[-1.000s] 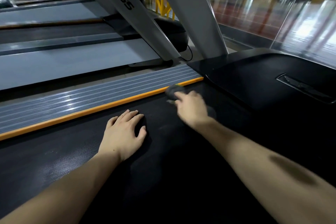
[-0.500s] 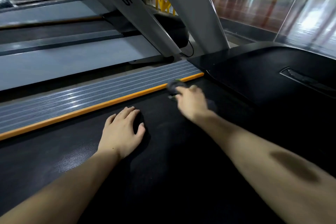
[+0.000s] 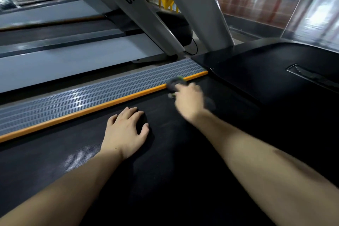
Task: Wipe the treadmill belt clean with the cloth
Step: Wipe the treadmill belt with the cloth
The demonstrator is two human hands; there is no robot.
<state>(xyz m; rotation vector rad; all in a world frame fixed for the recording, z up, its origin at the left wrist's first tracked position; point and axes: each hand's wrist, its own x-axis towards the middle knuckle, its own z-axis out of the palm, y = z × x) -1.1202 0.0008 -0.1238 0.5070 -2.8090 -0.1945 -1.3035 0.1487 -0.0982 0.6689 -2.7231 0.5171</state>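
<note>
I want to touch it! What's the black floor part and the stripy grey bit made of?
The treadmill belt looks like matte black rubber: a fine dimpled weave catches the light near the left hand. The grey side rail looks like ribbed metal or hard plastic, since its long grooves shine; I cannot tell which.

left hand (image 3: 126, 130) flat; right hand (image 3: 189, 97) blurred, seemingly gripping

Grey ribbed side rail (image 3: 91, 90) w/ orange edge strip (image 3: 95, 109); black motor cover (image 3: 266, 71); two grey uprights (image 3: 194, 3); black cable (image 3: 195, 46).
</note>
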